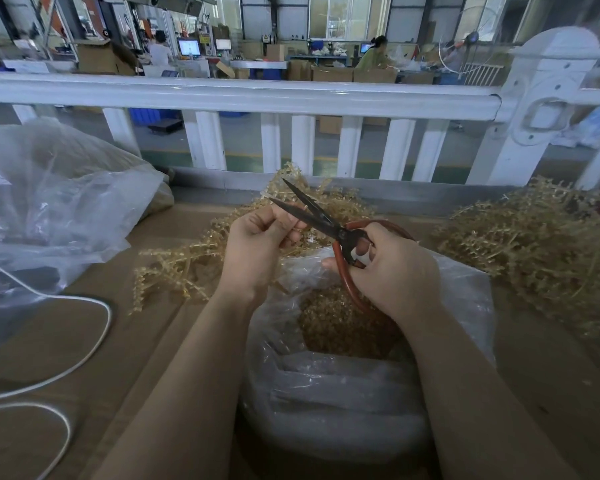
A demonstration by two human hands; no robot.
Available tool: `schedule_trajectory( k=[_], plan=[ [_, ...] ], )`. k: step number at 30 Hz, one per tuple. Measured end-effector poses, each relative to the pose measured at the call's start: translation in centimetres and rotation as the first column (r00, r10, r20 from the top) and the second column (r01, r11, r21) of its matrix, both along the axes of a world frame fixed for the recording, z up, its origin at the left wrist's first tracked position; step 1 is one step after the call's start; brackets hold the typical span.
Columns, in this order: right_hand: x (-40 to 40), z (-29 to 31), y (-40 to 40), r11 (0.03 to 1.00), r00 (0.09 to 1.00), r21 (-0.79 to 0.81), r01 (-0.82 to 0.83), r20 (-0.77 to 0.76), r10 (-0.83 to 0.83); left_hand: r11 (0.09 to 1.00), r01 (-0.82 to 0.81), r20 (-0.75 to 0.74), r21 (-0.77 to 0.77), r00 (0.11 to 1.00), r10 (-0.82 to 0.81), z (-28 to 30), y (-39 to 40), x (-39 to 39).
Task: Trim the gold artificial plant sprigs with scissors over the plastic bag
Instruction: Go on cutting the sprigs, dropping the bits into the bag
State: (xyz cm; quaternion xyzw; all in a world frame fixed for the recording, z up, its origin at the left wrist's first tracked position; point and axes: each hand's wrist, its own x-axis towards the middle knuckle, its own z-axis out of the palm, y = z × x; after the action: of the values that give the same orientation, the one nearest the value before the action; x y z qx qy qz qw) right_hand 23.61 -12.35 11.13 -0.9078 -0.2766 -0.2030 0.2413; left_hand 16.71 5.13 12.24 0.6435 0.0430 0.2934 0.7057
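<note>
My left hand [257,247] pinches a gold sprig [184,261] whose branches trail down and to the left of it. My right hand [392,268] grips the red-handled scissors [329,226]; their dark blades stand apart, with the sprig's stem between them by my left fingertips. Both hands hover above the open clear plastic bag [326,393], which holds a heap of small gold cuttings [340,323].
A pile of gold sprigs [534,251] lies at the right, and more sprigs [340,202] lie behind the hands. A big crumpled clear bag [56,206] fills the left. A white cord [84,351] loops over the brown tabletop. A white railing [257,95] runs along the back.
</note>
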Motion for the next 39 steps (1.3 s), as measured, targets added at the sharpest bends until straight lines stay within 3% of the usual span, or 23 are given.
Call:
schedule_trajectory(
  k=[13, 22, 39],
  plan=[
    [-0.06, 0.09, 0.0, 0.999, 0.999, 0.048, -0.005, 0.04, 0.003, 1.0, 0.015, 0.012, 0.012, 1.0, -0.015, 0.08, 0.45, -0.19],
    [-0.18, 0.1, -0.03, 0.996, 0.999, 0.087, -0.037, 0.038, 0.034, 0.995, -0.014, 0.058, -0.094, 0.998, 0.019, 0.37, 0.21, -0.12],
    [-0.25, 0.06, -0.14, 0.993, 0.998, 0.099, -0.063, 0.02, 0.061, 0.988, 0.029, 0.049, -0.154, 0.999, -0.021, 0.3, 0.39, -0.27]
  ],
)
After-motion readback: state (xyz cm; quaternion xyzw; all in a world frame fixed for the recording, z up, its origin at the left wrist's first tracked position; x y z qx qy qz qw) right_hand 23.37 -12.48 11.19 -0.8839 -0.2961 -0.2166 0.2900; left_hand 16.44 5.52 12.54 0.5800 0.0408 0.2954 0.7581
